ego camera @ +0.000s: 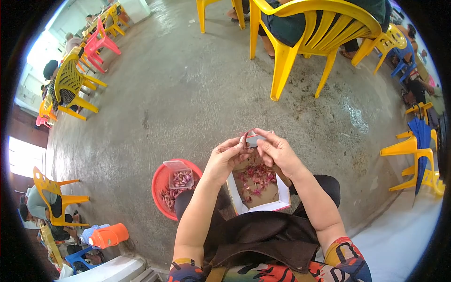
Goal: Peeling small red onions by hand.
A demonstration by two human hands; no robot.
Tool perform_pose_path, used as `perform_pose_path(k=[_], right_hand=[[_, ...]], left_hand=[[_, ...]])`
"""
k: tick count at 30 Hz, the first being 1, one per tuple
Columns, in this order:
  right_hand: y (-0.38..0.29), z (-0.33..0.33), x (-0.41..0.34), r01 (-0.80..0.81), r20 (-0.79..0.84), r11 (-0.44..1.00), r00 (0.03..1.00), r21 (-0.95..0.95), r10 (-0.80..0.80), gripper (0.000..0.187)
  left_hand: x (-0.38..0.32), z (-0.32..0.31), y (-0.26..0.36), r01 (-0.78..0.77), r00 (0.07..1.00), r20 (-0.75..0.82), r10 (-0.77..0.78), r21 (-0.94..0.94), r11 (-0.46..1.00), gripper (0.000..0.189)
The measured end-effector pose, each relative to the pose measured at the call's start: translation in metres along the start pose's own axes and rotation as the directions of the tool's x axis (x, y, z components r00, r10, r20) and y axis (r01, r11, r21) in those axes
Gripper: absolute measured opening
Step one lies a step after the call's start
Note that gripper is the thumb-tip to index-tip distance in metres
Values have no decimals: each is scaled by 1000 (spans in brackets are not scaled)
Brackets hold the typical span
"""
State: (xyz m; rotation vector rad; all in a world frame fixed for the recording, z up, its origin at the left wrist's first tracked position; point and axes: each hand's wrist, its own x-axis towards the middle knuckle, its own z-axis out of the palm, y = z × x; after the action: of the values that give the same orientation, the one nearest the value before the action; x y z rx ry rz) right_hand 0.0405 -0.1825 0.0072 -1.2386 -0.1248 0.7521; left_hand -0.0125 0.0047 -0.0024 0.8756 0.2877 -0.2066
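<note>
My left hand pinches a small shallot, mostly hidden by the fingers. A knife is in my right hand; its broad metal blade lies against the shallot, and the brown handle runs back under the palm. A reddish strip of skin curls up between the two hands. Below them, between my knees, an open cardboard box with white inner walls holds loose purple-red skins. To the left stands a red plastic basket of unpeeled shallots. Inside it sits a clear container of peeled shallots.
Ahead, a person sits on a yellow plastic chair. A blue umbrella hangs on yellow furniture at right. An orange vacuum flask stands at lower left. More seated people and chairs line the left side, over a concrete floor.
</note>
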Motion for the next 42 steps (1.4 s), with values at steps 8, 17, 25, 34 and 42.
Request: perform_pose_path(k=[8,17,25,34,42], right_hand=[[-4,11,-9,181,166,930,977,-318,-134,44],[-1,10,-7,289,200,821,955,-493,-217,43],[1,8,-5,458,293,641,889,-616,-353,43],[0,20,-13,350,215,398,914,-848,-344,38],[12,19,-1,391,140,779,917,-489,-372,32]], left_hand=[[1,-3,1,48,998,-39,-55,-156,987,22],[3,-6,1,57,995,-71,-65,-114,992,26],[2,-6,-2,90,986,-133,-101,-84,992,33],[4,-7,-3,119,977,-162,-140,-129,984,19],[3,-9,4,118,981,-144,-133,-108,987,23]])
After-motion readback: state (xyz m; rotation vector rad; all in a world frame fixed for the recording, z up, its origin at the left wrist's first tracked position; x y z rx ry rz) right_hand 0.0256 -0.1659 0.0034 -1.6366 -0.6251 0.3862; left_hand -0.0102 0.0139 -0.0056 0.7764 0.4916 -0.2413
